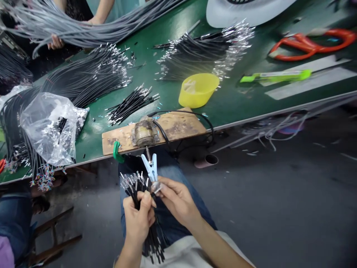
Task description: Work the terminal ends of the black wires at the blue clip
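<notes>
Cables (153, 240) sit bunched in my left hand (138, 217) above the lap (178, 178) — my right hand (180, 203) pinches a silvery tip (158, 189) just below the blue clothespin (152, 169); I'd hold the bunch firm, both hands clear of the shaft (147, 152).

Left grip (139, 216) is curled tight, thumb (145, 203) pressed across the front. Right grip (178, 203) is held just beside it, fingertips pinched. Left forearm (128, 255) is raised steeply; right forearm (216, 242) is slanted in from lower right. Both are bared.
</notes>
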### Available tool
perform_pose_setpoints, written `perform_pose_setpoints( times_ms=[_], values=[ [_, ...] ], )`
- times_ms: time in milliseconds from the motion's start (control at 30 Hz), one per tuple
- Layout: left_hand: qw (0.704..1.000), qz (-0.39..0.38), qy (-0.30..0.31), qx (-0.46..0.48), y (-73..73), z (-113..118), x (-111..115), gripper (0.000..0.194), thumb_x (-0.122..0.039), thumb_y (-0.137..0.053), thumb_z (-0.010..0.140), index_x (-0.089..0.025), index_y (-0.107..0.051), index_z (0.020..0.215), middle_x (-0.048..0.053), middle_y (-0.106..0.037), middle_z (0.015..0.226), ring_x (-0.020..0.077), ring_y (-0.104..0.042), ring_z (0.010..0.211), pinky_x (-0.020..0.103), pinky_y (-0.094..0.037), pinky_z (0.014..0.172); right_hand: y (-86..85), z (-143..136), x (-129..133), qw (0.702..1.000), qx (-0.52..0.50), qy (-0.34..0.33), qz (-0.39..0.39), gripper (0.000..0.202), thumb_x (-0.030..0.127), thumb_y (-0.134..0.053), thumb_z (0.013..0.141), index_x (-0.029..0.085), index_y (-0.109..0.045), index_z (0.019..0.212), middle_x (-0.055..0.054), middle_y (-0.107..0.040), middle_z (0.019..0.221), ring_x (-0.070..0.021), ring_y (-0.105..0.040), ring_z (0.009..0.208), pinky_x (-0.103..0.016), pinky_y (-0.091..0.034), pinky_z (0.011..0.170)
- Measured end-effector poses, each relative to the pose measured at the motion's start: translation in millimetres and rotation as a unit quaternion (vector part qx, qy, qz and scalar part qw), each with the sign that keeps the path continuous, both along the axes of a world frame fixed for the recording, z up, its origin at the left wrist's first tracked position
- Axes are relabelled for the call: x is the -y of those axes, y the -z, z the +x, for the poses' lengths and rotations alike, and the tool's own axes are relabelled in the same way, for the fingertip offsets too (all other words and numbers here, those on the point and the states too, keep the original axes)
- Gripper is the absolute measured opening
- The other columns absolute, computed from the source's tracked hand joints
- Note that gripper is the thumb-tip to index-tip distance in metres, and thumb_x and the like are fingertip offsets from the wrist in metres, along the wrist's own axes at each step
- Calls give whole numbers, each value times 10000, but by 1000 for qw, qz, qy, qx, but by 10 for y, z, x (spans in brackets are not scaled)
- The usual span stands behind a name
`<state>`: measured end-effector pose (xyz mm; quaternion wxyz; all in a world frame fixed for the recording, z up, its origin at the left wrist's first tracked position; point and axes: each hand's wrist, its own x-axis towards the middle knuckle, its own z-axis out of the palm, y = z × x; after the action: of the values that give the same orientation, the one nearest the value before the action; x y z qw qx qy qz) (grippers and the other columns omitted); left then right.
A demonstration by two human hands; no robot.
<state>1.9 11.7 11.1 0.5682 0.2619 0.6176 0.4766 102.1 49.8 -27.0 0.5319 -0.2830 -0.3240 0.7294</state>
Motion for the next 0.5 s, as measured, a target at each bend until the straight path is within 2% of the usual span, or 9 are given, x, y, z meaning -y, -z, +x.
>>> perform_pose_setpoints(
  times_ms=[100,167,200,267,333,400,500],
  values=[
    [1000,-15,10,12,1,-17,-11,470,-622,-629,651,-190,-512,506,-82,-259,382,33,-179,319,198,-149,312,-47,61,-42,994,53,23,89,223,400,-626,777,208,-692,869,-32,-591,766,-153,-531,675,-259,-427,607],
    [999,-21,20,20,12,-20,-7,467,-622,-627,653,-190,-512,517,-85,-259,389,32,-172,322,199,-141,314,-98,83,-68,985,93,37,137,142,328,-649,765,199,-682,814,-30,-585,740,-155,-537,677,-255,-430,605],
    [999,-22,23,20,19,-16,-2,462,-620,-628,652,-189,-520,526,-86,-261,391,34,-172,324,199,-142,314,-121,82,-74,982,110,46,144,103,291,-642,771,192,-666,752,-20,-571,695,-146,-530,647,-247,-424,583],
    [1000,-13,13,5,30,4,13,433,-590,-655,643,-186,-539,539,-84,-281,388,42,-199,324,202,-166,316,-156,57,-64,980,128,68,138,168,249,-600,798,184,-605,643,2,-525,609,-129,-500,575,-233,-405,530],
    [999,11,-14,-36,38,37,27,389,-528,-698,628,-182,-548,533,-74,-331,386,55,-262,330,209,-227,327,-176,12,-27,973,154,108,136,201,215,-566,810,186,-551,612,17,-482,578,-121,-469,534,-227,-383,484],
    [995,38,-44,-77,39,72,37,353,-467,-729,615,-174,-559,514,-47,-428,419,78,-374,384,223,-342,391,-188,-28,23,942,217,185,176,178,131,-539,804,192,-537,637,18,-472,591,-124,-458,544,-235,-379,493],
    [991,49,-74,-99,25,100,38,330,-459,-723,624,-165,-613,523,-16,-534,494,93,-465,478,227,-427,510,-199,-37,66,853,316,294,292,223,-14,-514,746,199,-577,751,-8,-517,674,-145,-466,624,-266,-403,574]
  ],
)
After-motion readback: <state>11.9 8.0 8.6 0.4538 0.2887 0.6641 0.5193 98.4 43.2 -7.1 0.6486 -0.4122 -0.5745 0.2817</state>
